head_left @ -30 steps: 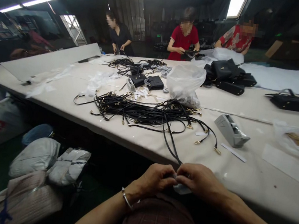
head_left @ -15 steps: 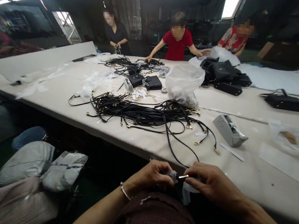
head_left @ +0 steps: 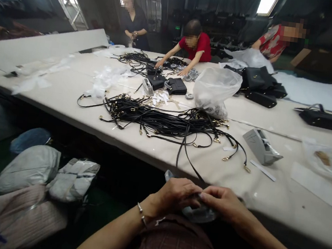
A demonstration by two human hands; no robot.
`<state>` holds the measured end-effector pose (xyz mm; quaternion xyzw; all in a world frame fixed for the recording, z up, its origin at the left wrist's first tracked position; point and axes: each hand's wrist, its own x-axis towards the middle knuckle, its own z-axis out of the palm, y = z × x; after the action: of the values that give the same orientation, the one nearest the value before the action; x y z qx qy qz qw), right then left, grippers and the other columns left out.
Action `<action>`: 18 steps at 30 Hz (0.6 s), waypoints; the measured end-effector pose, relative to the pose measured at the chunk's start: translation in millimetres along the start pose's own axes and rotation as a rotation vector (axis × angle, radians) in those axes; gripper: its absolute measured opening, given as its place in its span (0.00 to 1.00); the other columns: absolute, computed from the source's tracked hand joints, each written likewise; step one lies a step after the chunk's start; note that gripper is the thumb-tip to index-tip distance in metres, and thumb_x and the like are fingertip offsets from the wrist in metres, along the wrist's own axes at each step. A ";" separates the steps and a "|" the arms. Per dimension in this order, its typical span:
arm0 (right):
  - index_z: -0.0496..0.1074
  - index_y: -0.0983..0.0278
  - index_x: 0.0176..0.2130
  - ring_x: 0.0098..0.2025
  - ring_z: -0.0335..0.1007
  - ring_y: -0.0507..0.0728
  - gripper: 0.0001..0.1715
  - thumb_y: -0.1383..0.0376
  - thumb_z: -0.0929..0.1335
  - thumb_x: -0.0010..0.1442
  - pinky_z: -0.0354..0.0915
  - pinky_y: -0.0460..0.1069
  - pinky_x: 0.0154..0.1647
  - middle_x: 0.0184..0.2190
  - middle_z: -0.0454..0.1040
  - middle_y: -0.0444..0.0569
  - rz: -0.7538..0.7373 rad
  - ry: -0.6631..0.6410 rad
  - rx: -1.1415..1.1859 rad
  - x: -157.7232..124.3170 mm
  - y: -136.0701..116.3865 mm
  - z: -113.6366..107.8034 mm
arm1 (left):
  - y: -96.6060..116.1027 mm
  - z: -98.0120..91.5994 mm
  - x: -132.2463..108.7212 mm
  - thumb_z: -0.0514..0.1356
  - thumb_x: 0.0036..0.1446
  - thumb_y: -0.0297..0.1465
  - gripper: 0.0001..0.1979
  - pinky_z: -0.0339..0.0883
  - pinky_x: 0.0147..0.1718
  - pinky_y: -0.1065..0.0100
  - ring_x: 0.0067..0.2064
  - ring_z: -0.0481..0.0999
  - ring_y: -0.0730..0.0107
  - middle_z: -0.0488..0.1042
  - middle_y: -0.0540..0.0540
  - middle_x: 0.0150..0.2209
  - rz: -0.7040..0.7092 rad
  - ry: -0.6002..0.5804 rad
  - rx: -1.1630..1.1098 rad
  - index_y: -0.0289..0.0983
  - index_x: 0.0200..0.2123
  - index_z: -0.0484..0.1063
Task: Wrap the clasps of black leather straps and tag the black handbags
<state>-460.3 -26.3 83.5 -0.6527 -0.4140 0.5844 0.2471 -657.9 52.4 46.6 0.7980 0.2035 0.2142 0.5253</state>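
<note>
At the table's near edge, my left hand [head_left: 176,194] and my right hand [head_left: 223,203] meet with fingertips pinched together. Clear plastic film [head_left: 199,214] hangs below the fingers, and a bit of it sticks up behind my left hand. One black strap [head_left: 192,160] runs from the pile down to my hands; its end is hidden by the fingers. Just ahead lies the pile of black straps [head_left: 157,117] with gold clasps. To its right sits a grey tape dispenser [head_left: 262,147], beside a white paper strip [head_left: 263,171].
A bulging plastic bag [head_left: 216,88] stands behind the straps. Black handbags [head_left: 257,81] are heaped at the back right, with another handbag [head_left: 323,116] apart. Three co-workers stand across the table [head_left: 64,105]. Wrapped bundles [head_left: 28,167] lie at lower left.
My hands have come together; the gold metal piece seen between them is now covered, and the film spreads below. Across the table, the co-worker in plain red leans lower, both hands on the goods.
</note>
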 end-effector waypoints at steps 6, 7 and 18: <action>0.78 0.61 0.41 0.32 0.71 0.56 0.18 0.56 0.62 0.65 0.63 0.49 0.34 0.33 0.76 0.50 -0.519 0.238 -0.656 -12.6 -12.8 23.0 | -1.3 -5.5 -3.5 0.72 0.41 0.37 0.23 0.67 0.27 0.70 0.26 0.73 0.71 0.74 0.52 0.27 -0.381 -0.069 -0.728 0.37 0.39 0.69; 0.77 0.61 0.42 0.33 0.72 0.56 0.17 0.56 0.64 0.64 0.63 0.49 0.35 0.33 0.76 0.50 -0.477 0.257 -0.618 -12.4 -14.2 24.9 | -2.4 -6.5 -4.0 0.72 0.41 0.37 0.23 0.66 0.26 0.71 0.25 0.72 0.72 0.72 0.53 0.26 -0.396 -0.066 -0.748 0.36 0.38 0.68; 0.67 0.63 0.49 0.22 0.64 0.50 0.27 0.46 0.66 0.59 0.59 0.47 0.22 0.31 0.74 0.44 -0.075 0.109 -0.040 13.1 -34.8 36.8 | -12.2 -13.5 -8.8 0.63 0.56 0.40 0.14 0.60 0.29 0.73 0.28 0.68 0.74 0.71 0.51 0.26 -0.284 0.137 -0.492 0.34 0.31 0.73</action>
<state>-505.0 -2.8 97.1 -0.6724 -0.4356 0.5299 0.2780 -674.0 62.2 38.9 0.5938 0.2901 0.2349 0.7127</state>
